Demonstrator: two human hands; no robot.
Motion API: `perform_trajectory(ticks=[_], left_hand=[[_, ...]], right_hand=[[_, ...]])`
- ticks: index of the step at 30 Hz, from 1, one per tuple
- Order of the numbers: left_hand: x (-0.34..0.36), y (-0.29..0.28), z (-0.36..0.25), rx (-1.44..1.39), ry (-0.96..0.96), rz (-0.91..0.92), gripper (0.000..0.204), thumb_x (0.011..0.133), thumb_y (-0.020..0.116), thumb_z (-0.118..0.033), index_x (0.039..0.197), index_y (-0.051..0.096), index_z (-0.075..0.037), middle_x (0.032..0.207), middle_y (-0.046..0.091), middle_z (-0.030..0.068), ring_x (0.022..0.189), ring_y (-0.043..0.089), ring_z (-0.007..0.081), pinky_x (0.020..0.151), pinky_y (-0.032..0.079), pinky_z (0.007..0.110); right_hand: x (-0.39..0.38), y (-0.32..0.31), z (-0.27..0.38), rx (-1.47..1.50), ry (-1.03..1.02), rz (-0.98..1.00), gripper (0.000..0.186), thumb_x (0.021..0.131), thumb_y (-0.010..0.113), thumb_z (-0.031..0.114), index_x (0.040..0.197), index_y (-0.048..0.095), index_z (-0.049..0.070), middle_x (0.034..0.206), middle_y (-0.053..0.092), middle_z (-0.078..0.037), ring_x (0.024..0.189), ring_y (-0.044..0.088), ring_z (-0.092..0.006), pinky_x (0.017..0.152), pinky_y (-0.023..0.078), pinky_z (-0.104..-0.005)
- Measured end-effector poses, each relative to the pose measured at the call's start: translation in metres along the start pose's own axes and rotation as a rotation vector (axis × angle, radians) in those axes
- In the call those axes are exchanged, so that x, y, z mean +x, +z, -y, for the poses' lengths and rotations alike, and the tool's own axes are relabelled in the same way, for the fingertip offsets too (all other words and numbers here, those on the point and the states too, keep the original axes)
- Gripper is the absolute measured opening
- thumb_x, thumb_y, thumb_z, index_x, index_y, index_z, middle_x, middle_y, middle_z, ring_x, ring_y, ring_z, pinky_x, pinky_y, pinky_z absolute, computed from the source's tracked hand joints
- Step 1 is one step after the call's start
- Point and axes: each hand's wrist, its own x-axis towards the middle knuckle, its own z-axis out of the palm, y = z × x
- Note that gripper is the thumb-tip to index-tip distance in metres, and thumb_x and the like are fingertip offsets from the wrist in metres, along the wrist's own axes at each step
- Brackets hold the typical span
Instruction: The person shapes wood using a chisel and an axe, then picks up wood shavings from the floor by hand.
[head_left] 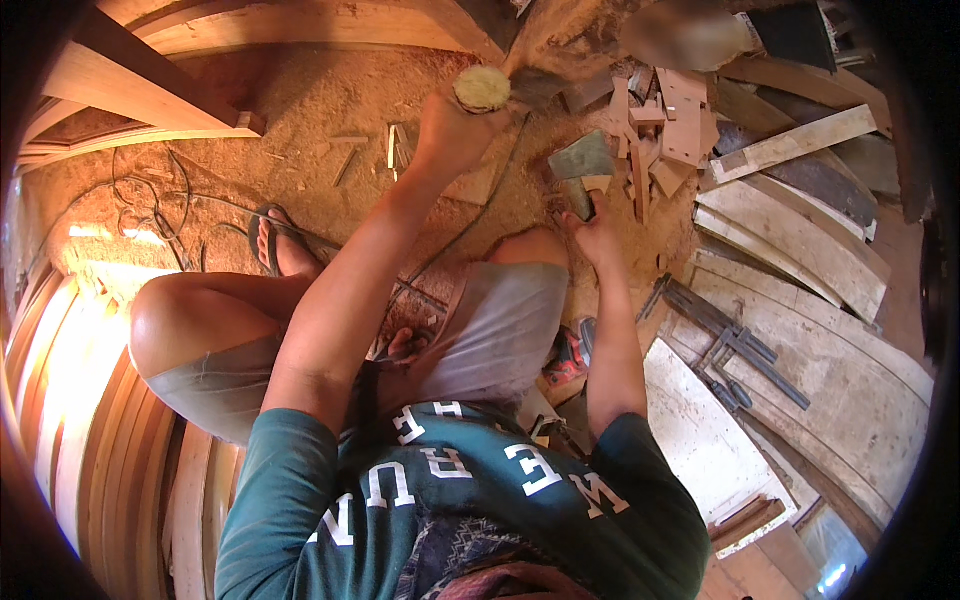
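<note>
My left hand [455, 130] is closed around a round wooden piece [482, 89], whose pale, rough end faces up. Its lower part is hidden behind my fingers. To the right, my right hand [597, 236] grips a hatchet [582, 158] close below its broad grey metal head. A pale bit of wood shows beside the head, while most of the handle is hidden. The two hands are apart, and the hatchet's head is to the right of the round piece, over the dusty floor.
Wood offcuts [665, 130] and curved boards [790, 240] pile up at the right, near a metal clamp [735, 340]. A wooden frame [150, 80] stands at the far left. Dark cables [180, 200] cross the sawdust-covered floor by my foot [285, 245]. A red power tool [565, 358] lies beside my knee.
</note>
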Motion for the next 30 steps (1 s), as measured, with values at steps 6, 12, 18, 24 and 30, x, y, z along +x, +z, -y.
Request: perform_trajectory(ticks=[6,12,18,24,30], left_hand=[[0.002,0.000,0.012,0.021,0.006,0.075,0.036,0.077,0.084,-0.010,0.110,0.071,-0.002,0.100,0.076,0.0065,0.093,0.071,0.0137,0.084,0.057,0.033],[-0.011,-0.004,-0.010,0.028,0.017,0.150,0.038,0.078,0.083,-0.009,0.113,0.070,-0.002,0.101,0.076,0.0060,0.093,0.070,0.0137,0.085,0.056,0.032],[-0.006,-0.002,0.004,-0.024,0.330,0.207,0.037,0.079,0.083,-0.007,0.113,0.071,-0.004,0.100,0.075,0.0047,0.092,0.068,0.0114,0.083,0.056,0.031],[-0.010,-0.007,-0.011,-0.060,-0.126,0.274,0.039,0.078,0.083,-0.012,0.114,0.071,-0.003,0.100,0.075,0.0049,0.093,0.069,0.0123,0.080,0.056,0.033],[0.001,-0.025,0.003,0.118,0.106,0.086,0.039,0.080,0.082,-0.013,0.115,0.070,-0.001,0.097,0.075,0.0050,0.087,0.072,0.0153,0.074,0.058,0.032]], right_hand=[[-0.061,-0.033,0.142,0.169,-0.105,-0.175,0.045,0.090,0.077,0.017,0.125,0.058,-0.005,0.107,0.071,-0.016,0.095,0.069,-0.0231,0.085,0.054,-0.0341],[-0.093,-0.071,0.243,0.303,-0.609,-0.570,0.041,0.087,0.081,0.005,0.120,0.057,0.001,0.087,0.066,-0.003,0.070,0.063,-0.0135,0.067,0.053,-0.0297],[-0.069,-0.028,0.235,-0.518,-0.494,-0.214,0.040,0.087,0.073,0.015,0.121,0.057,0.001,0.079,0.068,-0.018,0.072,0.067,-0.0411,0.070,0.054,-0.0478],[-0.069,-0.011,0.182,-0.277,-0.117,-0.154,0.044,0.087,0.072,0.018,0.125,0.058,0.003,0.094,0.070,-0.028,0.091,0.068,-0.0472,0.077,0.053,-0.0556],[-0.022,-0.017,0.096,-0.367,0.021,-0.130,0.052,0.089,0.072,0.027,0.129,0.054,0.000,0.099,0.070,-0.029,0.098,0.068,-0.0469,0.081,0.054,-0.0539]])
